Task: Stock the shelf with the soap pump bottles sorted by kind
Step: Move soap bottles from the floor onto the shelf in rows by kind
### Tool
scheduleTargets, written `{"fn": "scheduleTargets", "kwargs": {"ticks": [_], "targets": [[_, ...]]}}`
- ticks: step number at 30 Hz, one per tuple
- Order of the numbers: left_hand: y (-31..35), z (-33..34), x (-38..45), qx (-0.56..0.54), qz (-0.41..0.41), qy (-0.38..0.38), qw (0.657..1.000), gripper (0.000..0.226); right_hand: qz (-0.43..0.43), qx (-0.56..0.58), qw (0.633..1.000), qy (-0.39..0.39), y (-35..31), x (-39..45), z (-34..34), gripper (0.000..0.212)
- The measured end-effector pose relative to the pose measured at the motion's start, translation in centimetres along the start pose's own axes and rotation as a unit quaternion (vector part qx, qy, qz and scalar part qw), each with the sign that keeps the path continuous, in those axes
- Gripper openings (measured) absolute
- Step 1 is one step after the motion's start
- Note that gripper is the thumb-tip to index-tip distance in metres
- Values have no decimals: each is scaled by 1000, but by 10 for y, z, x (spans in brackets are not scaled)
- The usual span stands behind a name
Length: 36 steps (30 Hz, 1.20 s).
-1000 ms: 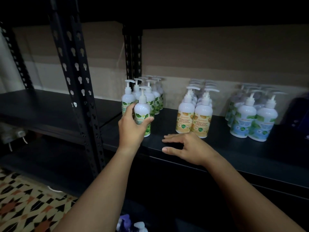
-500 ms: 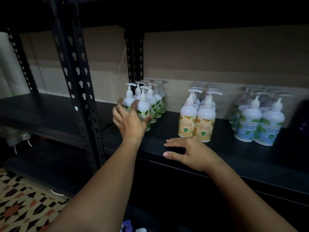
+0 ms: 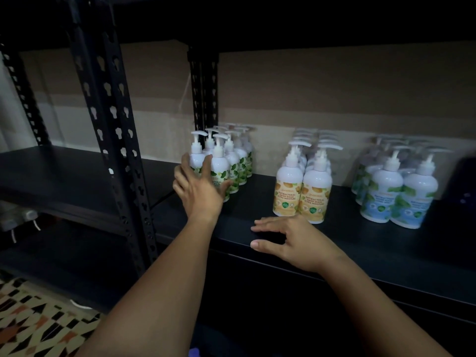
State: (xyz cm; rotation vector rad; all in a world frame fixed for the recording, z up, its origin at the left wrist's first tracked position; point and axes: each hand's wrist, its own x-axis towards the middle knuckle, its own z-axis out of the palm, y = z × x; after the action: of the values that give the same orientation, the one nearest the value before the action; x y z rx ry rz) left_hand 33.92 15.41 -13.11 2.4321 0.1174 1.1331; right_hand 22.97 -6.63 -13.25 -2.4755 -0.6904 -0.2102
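1. While the left hand (image 3: 198, 188) presses its spread, mostly straight fingers against the two front green-leaf bottles (image 3: 220, 171), holding neither, those bottles stand upright at the head of a double row at the left end of the shelf (image 3: 360, 243)
2. To finish this step well, I judge a gentle, even push low on both bodies is best, so they slide back flush with their row without tipping on their narrow bases or knocking the pump heads askew
3. Orange-label bottles (image 3: 301, 191) stand in their own double row well apart to the right, and blue-label bottles (image 3: 396, 199) further right, so the sorting looks nearly done
4. Resting flat on the shelf's front edge near the orange row, the right hand (image 3: 291, 240) lies relaxed and holds nothing
5. A black slotted post (image 3: 113, 140) stands left of the green row
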Motion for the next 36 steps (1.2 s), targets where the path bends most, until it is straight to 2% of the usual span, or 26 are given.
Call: {"fn": "scheduleTargets", "kwargs": {"ticks": [16,18,23,26,30,33,36], "targets": [[0,-2,0,-25,-21,-10,999,72,-8,-16,1000,8,-3,-1,-1,54],[0,-2,0,-34,-22,-11,999,76,-9,-22,1000,9,-4,-1,-1,54],[5,-13,-2,-112,-41,-13,993,101,-15,-71,997,12,-7,-3,2,61],[7,-25,-15,-182,-64,13,981,104,-18,-119,992,29,-14,-8,5,57],[1,-41,-52,-236,-58,-3,970,106,-34,-153,983,100,-22,-21,17,41],[-7,-59,-91,-258,-28,-7,966,99,-77,-142,962,221,-23,-39,41,21],[-31,-67,-142,-264,-29,-4,964,89,-127,-102,929,334,-31,-63,73,14]]}}
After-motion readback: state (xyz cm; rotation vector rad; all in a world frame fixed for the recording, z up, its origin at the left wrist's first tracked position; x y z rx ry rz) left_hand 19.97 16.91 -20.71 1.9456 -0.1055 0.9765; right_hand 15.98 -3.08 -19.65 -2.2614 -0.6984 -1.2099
